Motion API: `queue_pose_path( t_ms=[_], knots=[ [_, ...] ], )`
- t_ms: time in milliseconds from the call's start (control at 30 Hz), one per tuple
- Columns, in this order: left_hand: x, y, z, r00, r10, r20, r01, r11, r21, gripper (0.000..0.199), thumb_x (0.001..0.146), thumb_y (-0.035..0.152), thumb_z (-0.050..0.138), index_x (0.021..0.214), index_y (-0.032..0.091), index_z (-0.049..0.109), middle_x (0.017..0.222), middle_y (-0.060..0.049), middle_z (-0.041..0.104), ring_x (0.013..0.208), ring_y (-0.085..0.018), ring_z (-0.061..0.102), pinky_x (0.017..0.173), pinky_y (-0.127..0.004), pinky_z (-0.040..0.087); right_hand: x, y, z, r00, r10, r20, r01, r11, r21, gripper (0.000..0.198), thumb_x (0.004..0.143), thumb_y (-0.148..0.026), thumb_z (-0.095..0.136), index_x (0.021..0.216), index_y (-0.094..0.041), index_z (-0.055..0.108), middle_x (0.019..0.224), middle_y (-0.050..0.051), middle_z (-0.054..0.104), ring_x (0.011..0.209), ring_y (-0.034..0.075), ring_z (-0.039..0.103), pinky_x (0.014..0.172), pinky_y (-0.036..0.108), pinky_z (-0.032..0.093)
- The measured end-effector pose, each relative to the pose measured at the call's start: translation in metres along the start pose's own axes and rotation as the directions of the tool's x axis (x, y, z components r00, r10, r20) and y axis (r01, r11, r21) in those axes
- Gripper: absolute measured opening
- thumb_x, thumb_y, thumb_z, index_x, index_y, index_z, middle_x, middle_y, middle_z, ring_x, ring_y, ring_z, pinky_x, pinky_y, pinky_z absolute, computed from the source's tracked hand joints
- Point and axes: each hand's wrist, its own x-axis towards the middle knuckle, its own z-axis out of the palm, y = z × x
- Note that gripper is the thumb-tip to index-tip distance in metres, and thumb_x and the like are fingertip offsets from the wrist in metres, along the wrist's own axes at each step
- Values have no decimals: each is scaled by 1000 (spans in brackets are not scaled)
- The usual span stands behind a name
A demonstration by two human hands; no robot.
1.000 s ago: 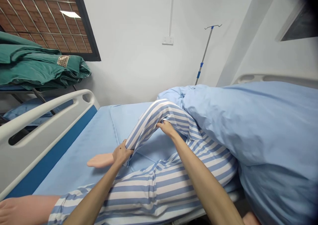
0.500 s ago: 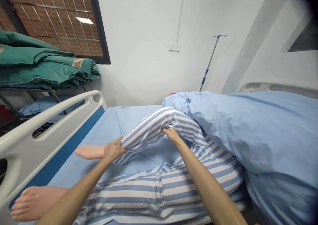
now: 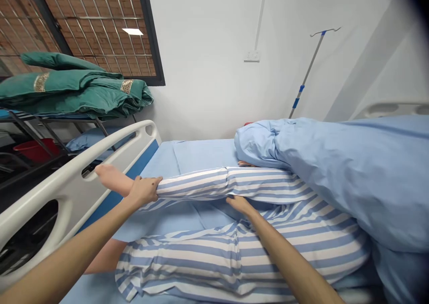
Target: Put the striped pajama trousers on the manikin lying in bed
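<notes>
White wall (image 3: 208, 71) behind, bed (image 3: 208, 149) alongside. Far leg (image 3: 194, 183), in striped trousers, runs out nearly straight over the bed's middle, bare foot toward the footboard (image 3: 72, 208). Left hand (image 3: 145, 190) clamped round its ankle at the cuff. Right hand (image 3: 239, 203) under the knee; fingertips partly hidden, can't tell if they grip. Near leg (image 3: 187, 255) lies closer to camera. Blue quilt (image 3: 335, 161) to the right, IV pole (image 3: 308, 71) beyond. Green bedding (image 3: 83, 87) upper left, below window (image 3: 100, 22).
</notes>
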Motion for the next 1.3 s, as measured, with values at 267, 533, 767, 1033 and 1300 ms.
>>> queue_pose_path(
  t_ms=[267,533,767,1033,1300],
  knots=[
    [11,0,4,999,41,16,-42,997,65,46,57,18,42,103,22,45,88,-7,60,77,-24,53,72,-38,26,2,20,14,994,-20,106,33,991,-126,48,61,-42,54,103,-19,57,112,7,52,108,27,41,88,33,29],
    [12,5,44,999,36,32,-37,999,18,42,60,14,40,101,21,47,87,-7,61,77,-23,53,72,-38,25,4,27,24,986,13,168,28,970,-240,54,59,-42,56,106,-16,54,106,10,55,98,26,48,84,33,33],
    [15,11,94,999,22,24,-21,999,-39,50,61,14,41,111,20,43,91,-9,60,80,-25,53,77,-43,25,-1,22,19,946,128,297,-16,935,-354,58,51,-40,62,105,-16,55,102,8,57,88,24,53,71,28,40],
    [-6,29,84,978,-129,-166,113,988,-101,57,62,15,44,118,18,39,121,-18,38,108,-34,35,86,-55,19,-22,-5,-1,952,37,304,97,905,-413,57,53,-31,61,108,-18,53,106,9,56,94,25,51,76,30,39],
    [-99,47,55,990,136,19,-71,628,-775,46,73,49,32,110,22,41,117,-3,46,103,-16,46,82,-26,40,-120,-27,-33,964,-263,-42,259,963,-73,33,71,-27,44,101,-17,54,95,6,59,88,18,53,73,28,40]
  ],
)
